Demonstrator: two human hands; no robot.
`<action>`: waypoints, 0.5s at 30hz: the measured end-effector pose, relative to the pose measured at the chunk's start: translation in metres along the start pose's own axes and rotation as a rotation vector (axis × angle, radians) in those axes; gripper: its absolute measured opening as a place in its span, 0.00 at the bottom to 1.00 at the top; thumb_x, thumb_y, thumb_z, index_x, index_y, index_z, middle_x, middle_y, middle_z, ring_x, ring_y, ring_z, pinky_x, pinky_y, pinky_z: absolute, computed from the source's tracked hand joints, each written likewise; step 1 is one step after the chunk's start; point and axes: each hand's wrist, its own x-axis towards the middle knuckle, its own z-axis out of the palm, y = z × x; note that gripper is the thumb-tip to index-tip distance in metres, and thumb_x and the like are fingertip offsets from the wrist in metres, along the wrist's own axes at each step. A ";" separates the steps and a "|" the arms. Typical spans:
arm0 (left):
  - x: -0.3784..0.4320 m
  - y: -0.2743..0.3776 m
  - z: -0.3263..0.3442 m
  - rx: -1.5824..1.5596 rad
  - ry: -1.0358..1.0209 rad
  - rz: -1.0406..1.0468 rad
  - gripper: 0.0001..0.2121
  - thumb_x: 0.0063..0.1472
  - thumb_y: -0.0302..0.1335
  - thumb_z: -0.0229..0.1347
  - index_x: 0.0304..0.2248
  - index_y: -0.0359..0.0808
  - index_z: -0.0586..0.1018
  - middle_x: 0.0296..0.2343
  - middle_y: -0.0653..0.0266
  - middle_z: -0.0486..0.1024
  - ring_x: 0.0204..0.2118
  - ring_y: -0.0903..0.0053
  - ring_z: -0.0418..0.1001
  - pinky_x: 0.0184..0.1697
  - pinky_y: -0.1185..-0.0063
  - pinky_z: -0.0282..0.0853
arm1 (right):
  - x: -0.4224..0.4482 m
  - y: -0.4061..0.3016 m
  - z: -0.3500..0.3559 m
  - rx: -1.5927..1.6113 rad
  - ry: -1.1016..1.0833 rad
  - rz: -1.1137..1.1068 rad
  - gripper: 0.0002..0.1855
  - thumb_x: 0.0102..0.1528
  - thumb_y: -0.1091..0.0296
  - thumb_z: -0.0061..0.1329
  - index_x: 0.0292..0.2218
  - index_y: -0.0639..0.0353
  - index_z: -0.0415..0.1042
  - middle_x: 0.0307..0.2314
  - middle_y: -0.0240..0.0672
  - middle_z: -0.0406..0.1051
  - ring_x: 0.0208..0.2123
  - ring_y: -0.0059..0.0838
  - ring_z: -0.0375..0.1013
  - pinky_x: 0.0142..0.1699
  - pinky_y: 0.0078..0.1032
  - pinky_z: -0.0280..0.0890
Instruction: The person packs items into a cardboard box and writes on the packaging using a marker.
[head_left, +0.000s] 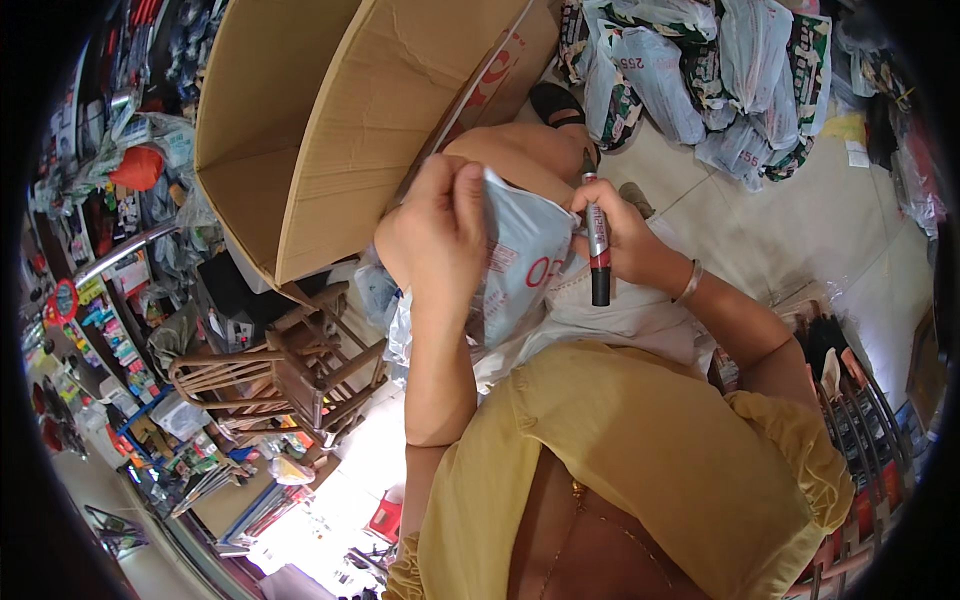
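A pale plastic bag (517, 270) printed in red lies over my lap, stretched between my hands. My left hand (435, 225) grips its upper left edge; the fingertips are hidden behind the hand. In my right hand (634, 240) a grey and red marker pen (598, 232) stands nearly upright, its black end towards me and its dark tapered end away. The right fingers also meet the bag's right edge, and I cannot tell how firmly they pinch it. What the bag holds is hidden.
An open cardboard box (337, 150) rises just beyond my left hand. Several filled plastic bags (667, 82) lie on the tiled floor (750, 232) at upper right. A bamboo chair (300, 375) stands at left, before crowded shelves (112, 300). More woven seating (862, 420) is at right.
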 end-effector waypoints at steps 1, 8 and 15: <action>0.000 0.000 -0.001 -0.087 0.102 -0.015 0.10 0.61 0.30 0.48 0.28 0.31 0.71 0.19 0.70 0.67 0.22 0.87 0.59 0.26 0.87 0.58 | 0.002 0.001 -0.002 0.012 0.004 0.000 0.18 0.47 0.81 0.49 0.38 0.55 0.57 0.28 0.28 0.59 0.26 0.17 0.59 0.31 0.16 0.58; 0.008 -0.031 0.002 -0.810 0.150 -0.171 0.08 0.62 0.30 0.49 0.28 0.35 0.69 0.21 0.76 0.64 0.23 0.91 0.56 0.27 0.89 0.54 | 0.023 0.032 -0.010 0.235 0.132 -0.029 0.14 0.51 0.84 0.43 0.36 0.57 0.56 0.26 0.25 0.59 0.27 0.12 0.59 0.33 0.12 0.57; 0.025 -0.053 -0.001 -1.122 0.106 -0.342 0.05 0.58 0.27 0.53 0.31 0.37 0.70 0.24 0.74 0.67 0.28 0.90 0.61 0.33 0.88 0.59 | 0.028 0.039 -0.013 0.401 0.062 0.016 0.14 0.53 0.82 0.42 0.38 0.56 0.55 0.24 0.25 0.59 0.25 0.10 0.57 0.31 0.09 0.55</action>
